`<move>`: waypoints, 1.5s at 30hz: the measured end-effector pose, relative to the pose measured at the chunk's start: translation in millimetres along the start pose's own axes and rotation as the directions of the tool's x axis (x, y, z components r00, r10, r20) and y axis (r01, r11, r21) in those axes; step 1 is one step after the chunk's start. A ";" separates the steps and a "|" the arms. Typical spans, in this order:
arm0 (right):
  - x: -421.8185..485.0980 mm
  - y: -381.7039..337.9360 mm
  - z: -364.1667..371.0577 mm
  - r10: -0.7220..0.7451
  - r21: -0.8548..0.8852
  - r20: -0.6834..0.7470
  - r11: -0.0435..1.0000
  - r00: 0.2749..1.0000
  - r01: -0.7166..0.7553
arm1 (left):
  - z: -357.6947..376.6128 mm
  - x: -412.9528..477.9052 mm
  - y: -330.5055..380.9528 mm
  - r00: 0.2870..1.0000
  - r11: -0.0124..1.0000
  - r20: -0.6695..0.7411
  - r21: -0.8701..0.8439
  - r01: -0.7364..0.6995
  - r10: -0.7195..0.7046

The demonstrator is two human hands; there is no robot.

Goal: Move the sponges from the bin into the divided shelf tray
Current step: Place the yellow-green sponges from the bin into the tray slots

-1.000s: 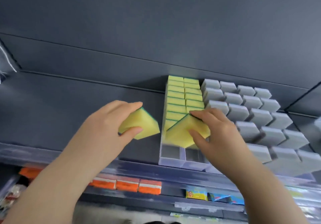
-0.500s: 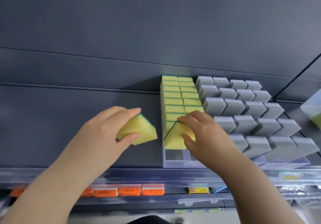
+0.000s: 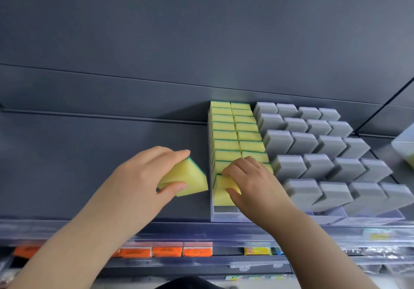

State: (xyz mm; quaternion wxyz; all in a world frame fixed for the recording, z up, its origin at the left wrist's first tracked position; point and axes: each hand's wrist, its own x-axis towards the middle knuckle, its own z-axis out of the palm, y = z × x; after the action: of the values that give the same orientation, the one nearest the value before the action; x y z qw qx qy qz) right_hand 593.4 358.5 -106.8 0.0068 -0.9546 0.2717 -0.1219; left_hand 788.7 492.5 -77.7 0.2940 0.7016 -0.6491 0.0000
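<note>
Left hand (image 3: 143, 176) pinches loose sponge (image 3: 192, 183), just left of tray (image 3: 224, 216) | right hand (image 3: 253, 183) grips slotted sponge (image 3: 221, 195), left lane.

Lowers the yellow sponge (image 3: 220, 192) in the right hand (image 3: 255, 183) from its tilted, corner-up pose above the front of the divided tray (image 3: 224, 215) down into the left lane. Sets it against the front of the yellow row, close to level with those behind, fingers (image 3: 237, 165) on its top edge and thumb on its near face. Brings the left hand (image 3: 143, 176) and its second sponge (image 3: 190, 181) slightly rightward, corner now just beside the tray's left wall.
</note>
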 end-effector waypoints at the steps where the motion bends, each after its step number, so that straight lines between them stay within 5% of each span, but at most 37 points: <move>1: -1.3 0.8 2.3 -0.009 -0.004 -0.006 1.000 1.000 0.009 | 0.8 0.2 0.2 1.000 1.000 0.003 0.001 -0.005 0.005; 11: -12.1 18.4 -8.7 0.092 0.185 -0.030 0.979 0.995 -0.085 | 8.6 7.9 20.1 0.992 0.990 -0.004 -0.052 -0.129 0.129; 23: -44.2 32.0 -28.0 0.202 0.308 -0.043 0.934 0.978 -0.179 | 60.8 25.5 44.8 0.967 0.975 0.149 -0.123 -0.187 0.204; 28: -47.7 27.6 -22.3 0.183 0.335 0.029 0.924 0.983 -0.182 | 82.8 23.5 46.2 0.963 0.962 -0.006 -0.052 -0.268 0.268; 32: -46.4 20.6 -11.1 0.138 0.247 0.009 0.959 0.990 -0.136 | 89.1 17.9 45.2 0.953 0.957 -0.088 0.033 -0.288 0.289; 45: -45.5 9.2 8.1 0.062 -0.006 -0.019 0.998 0.998 -0.062 | 88.0 9.0 32.3 0.943 0.943 -0.020 -0.001 -0.334 0.334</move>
State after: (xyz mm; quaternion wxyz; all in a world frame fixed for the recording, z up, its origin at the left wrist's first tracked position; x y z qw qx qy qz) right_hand 553.1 373.9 -125.8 0.0050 -0.9446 0.3014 -0.1299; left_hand 727.2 448.5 -133.8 0.2977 0.5809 -0.7556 0.0550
